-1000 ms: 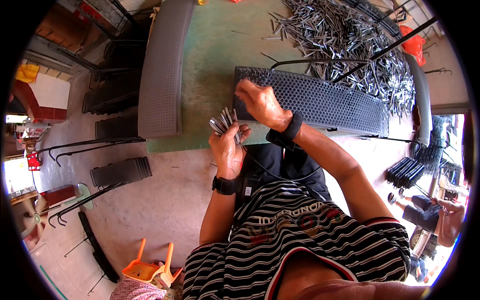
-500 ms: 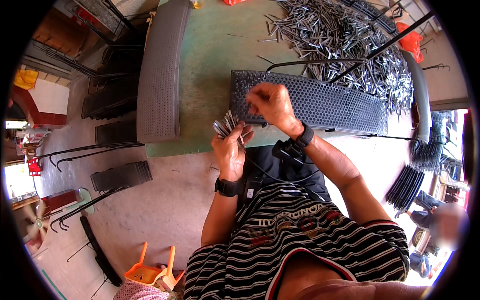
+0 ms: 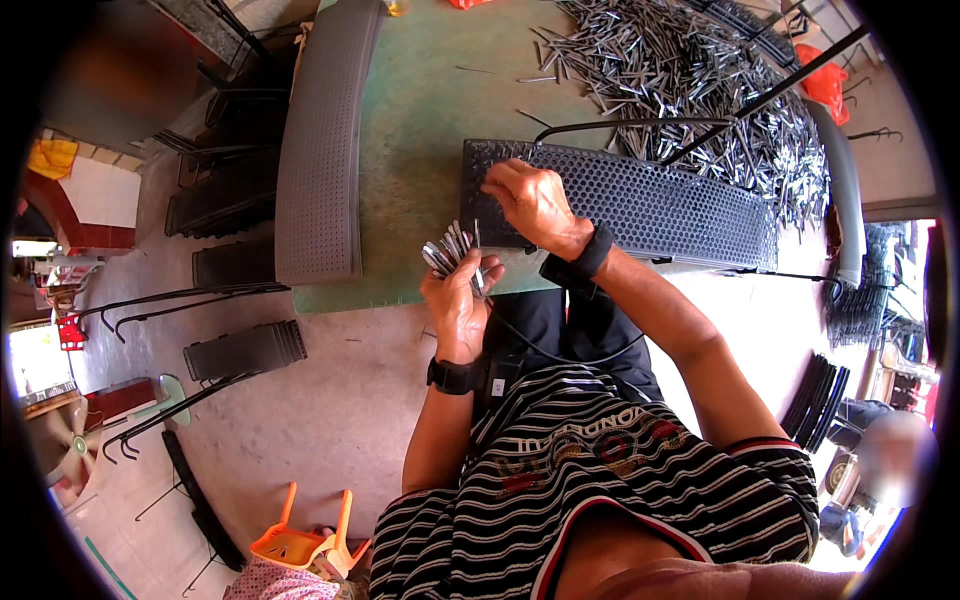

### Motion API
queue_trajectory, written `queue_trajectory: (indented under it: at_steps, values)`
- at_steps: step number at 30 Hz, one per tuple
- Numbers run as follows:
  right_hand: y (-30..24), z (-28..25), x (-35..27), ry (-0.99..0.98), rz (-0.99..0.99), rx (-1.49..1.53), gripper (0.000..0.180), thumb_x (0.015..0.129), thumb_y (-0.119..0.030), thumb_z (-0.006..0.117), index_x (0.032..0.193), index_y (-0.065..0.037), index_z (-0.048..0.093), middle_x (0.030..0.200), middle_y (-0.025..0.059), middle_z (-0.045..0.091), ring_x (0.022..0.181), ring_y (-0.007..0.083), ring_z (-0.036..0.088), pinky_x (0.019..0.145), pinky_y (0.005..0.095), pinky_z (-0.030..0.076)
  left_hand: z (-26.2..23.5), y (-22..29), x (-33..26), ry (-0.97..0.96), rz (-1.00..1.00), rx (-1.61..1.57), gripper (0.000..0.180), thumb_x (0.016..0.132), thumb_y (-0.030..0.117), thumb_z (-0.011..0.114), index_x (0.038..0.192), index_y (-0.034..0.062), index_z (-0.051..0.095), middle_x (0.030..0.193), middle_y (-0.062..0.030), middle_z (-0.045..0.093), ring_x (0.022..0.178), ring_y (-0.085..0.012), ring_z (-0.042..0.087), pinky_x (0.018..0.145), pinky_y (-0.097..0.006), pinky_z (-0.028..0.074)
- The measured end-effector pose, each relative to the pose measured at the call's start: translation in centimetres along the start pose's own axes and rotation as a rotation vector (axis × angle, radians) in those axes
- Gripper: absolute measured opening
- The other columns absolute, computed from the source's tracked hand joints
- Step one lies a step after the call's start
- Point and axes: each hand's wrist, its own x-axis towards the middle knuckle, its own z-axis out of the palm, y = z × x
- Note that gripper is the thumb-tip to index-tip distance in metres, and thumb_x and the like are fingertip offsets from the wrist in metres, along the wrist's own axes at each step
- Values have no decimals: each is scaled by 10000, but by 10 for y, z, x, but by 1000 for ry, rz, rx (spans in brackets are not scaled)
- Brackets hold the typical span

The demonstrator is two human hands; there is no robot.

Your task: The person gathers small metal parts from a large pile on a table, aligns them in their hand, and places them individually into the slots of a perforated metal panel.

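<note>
My left hand (image 3: 457, 300), just off the table's near edge, is closed round a fanned bundle of thin metal strips (image 3: 450, 250). One strip stands up apart from the others, by the fingertips. Over the left end of a black panel full of round holes (image 3: 650, 205) is my right hand (image 3: 535, 205). Its fingers are pinched together near the panel's surface; what lies between them, if anything, is hidden. A bent black rod (image 3: 630, 125) runs along the panel's far side.
Loose metal strips (image 3: 690, 90) form a large pile at the back right of the green table (image 3: 420, 130). A long grey perforated panel (image 3: 325, 150) lies along its left side. Hooked black rods (image 3: 190, 298) jut out at left. An orange stool (image 3: 300, 545) stands on the floor behind left.
My right hand has shifted a little left, and its fingers have come together over the panel's left end. The left hand has barely moved. A blurred shape has appeared at the upper left.
</note>
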Motion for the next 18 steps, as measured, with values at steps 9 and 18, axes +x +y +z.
queue_trajectory:
  at_steps: [9, 18]
  values:
    - [-19, -15, -11, -282, 256, 264, 124, 765, -110, 656, 776, 12, 638, 571, 96, 615, 502, 131, 578, 477, 268, 444, 5, -1, 0, -51, -8, 2, 151, 797, -38, 616, 938, -6, 572, 826, -101, 619, 660, -235, 634, 577, -345, 558]
    - [-27, -12, 2, 123, 433, 505, 102, 828, -28, 587, 893, 14, 520, 693, 138, 641, 636, 185, 666, 532, 280, 497, -3, -9, 6, -44, -2, 5, 160, 828, -8, 592, 987, -6, 573, 839, -108, 619, 706, -240, 633, 616, -367, 550]
